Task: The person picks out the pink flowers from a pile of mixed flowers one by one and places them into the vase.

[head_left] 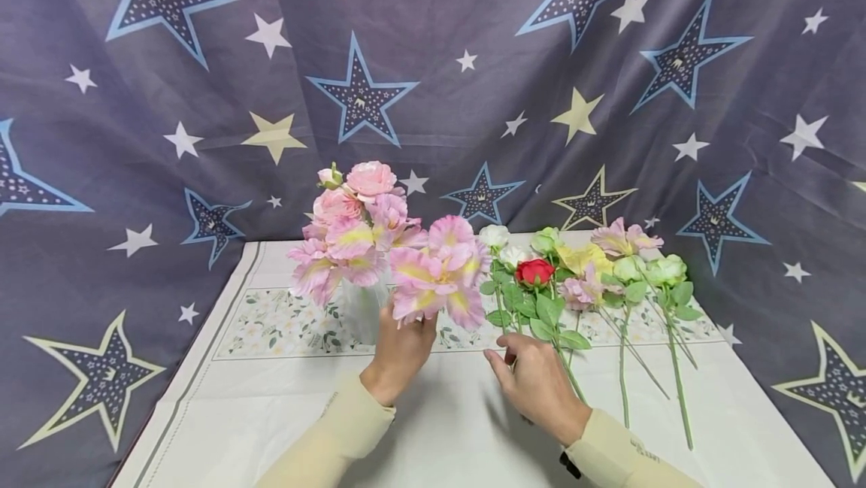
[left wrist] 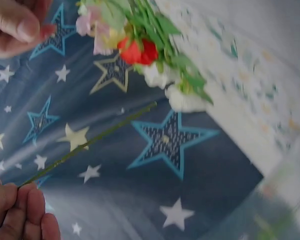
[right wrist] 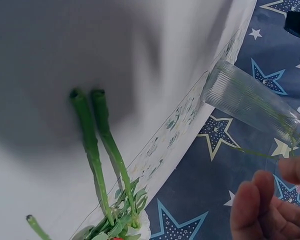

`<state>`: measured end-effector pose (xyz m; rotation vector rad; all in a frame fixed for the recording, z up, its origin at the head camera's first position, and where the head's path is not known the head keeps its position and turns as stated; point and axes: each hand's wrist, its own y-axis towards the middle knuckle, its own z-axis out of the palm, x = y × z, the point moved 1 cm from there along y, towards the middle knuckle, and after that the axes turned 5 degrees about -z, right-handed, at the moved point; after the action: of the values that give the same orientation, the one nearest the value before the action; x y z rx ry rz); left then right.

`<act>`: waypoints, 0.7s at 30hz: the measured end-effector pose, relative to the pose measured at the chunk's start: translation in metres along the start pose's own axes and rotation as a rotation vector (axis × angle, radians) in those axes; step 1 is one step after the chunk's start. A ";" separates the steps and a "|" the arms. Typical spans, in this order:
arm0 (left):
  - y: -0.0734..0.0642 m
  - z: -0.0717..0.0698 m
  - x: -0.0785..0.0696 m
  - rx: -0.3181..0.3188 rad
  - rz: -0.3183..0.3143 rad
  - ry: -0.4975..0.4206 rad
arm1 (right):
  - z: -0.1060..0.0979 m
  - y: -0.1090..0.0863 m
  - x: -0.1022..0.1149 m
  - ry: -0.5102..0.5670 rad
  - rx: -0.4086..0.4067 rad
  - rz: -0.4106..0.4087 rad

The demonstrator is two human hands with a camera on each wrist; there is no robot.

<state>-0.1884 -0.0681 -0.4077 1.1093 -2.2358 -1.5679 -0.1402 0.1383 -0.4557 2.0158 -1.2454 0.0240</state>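
Pinching thin stem (left wrist: 90,140), head-hidden

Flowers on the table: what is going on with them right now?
A person is handling artificial flowers at a table covered with a white cloth. The left hand holds a pink and yellow flower stem beside a ribbed clear vase that already has pink blooms in it. The right hand rests on the stems of a loose bunch lying on the cloth, which includes a red rose.
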 end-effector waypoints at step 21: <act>0.033 -0.051 0.029 -0.231 -0.047 0.155 | -0.001 0.001 -0.003 -0.011 0.009 0.013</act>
<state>-0.1969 -0.1192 -0.3650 1.1783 -1.8889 -1.6474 -0.1423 0.1405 -0.4554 2.0183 -1.2680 0.0247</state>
